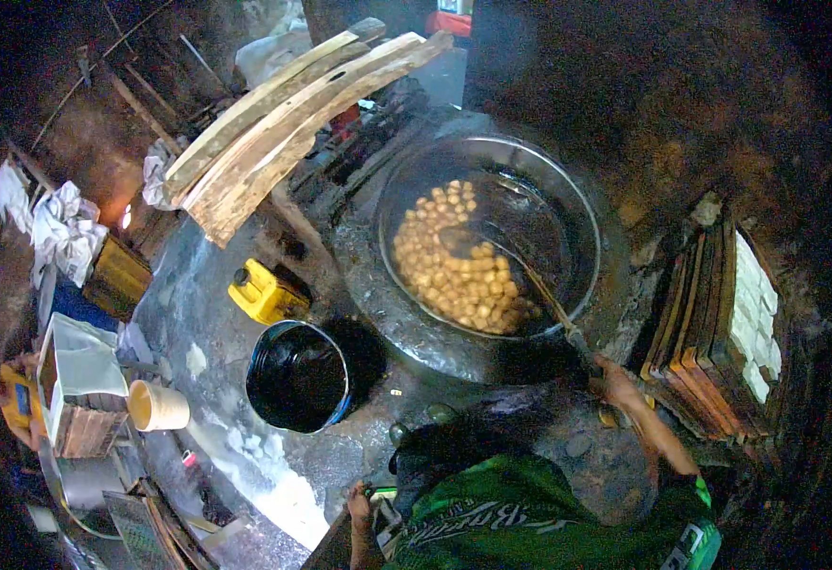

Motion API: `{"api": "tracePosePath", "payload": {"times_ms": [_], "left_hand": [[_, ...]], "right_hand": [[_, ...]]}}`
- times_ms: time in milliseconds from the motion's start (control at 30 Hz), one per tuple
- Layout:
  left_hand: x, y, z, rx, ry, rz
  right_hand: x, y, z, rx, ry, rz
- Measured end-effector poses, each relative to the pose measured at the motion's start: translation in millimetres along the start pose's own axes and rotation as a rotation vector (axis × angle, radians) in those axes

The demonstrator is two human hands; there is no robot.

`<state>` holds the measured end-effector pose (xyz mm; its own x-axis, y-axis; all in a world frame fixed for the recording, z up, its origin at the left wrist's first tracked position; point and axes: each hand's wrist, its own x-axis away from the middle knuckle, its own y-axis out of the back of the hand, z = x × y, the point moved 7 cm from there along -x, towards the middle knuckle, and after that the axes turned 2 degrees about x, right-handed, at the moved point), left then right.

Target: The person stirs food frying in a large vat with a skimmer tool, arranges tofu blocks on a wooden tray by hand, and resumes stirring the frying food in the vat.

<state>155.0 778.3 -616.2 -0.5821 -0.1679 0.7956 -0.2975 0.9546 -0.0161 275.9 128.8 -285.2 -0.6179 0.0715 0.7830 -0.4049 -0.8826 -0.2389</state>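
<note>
My right hand (613, 382) is closed around the handle of a long ladle (551, 302). The ladle slants into a wide round pan (594, 242), its head among many round golden pieces (473, 285) in dark liquid. Those pieces gather at the pan's left and lower side. At the bottom of the view, my left hand (359, 503) is closed beside a small green object; what its fingers hold is too small to make out. A dark drum (344, 380) with a blue outside stands left of the pan.
Long split logs (292, 123) lie at the upper left. A yellow jerrycan (266, 293) stands behind the drum. Stacked wooden trays (696, 332) with white blocks lean at the right. Farther left are a beige bucket (159, 407) and a white-covered crate (88, 356).
</note>
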Motion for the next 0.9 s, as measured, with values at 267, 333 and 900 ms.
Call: {"api": "tracePosePath", "payload": {"times_ms": [267,333,900], "left_hand": [[30.1,-62.9,-88.3,0.035,0.011,-0.03],[33.6,-68.6,-94.5,0.027,-0.019,-0.033],[82.3,-41.9,-35.8,0.056,-0.167,-0.068]], "right_hand": [[-65.7,4.2,-46.9,0.267,0.326,0.113],[-130.5,-26.3,-68.8,0.032,0.166,0.253],[-265.9,-21.8,116.6,-0.287,0.527,0.048]]}}
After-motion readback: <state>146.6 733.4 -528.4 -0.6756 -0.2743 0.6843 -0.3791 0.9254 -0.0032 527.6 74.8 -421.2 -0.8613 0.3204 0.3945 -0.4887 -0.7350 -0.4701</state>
